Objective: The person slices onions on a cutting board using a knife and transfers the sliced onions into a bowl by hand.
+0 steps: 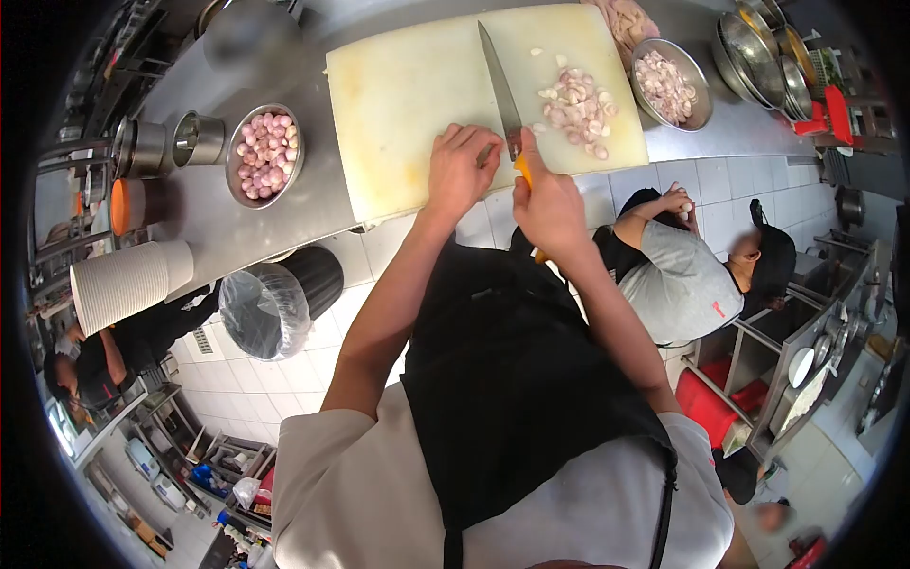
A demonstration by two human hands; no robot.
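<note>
The big steel counter (pixel 210 237) holds it all, and its front edge is close to the person. On it lies a big white cutting board (pixel 408 104), with its near side right by that edge. Left of the knife, the board's plain top gives the hands lots of room. On the right there is less room, as a metal bowl of cut shallots (pixel 704 90) sits just beside the board. A metal bowl of whole shallots (pixel 300 142) stands a bit away on the left.

The long knife (pixel 502 90) points away from the person. The right hand (pixel 552 213) wraps around its orange handle, past the board's near side. The left hand (pixel 463 169) has its fingers curled in, near the blade. I can't tell if they pinch anything.

The shallot slices (pixel 578 106) lie on the board, right of the blade. This looks like the slicing step. The next cut seems to need tucked fingertips and a steady blade.
</note>
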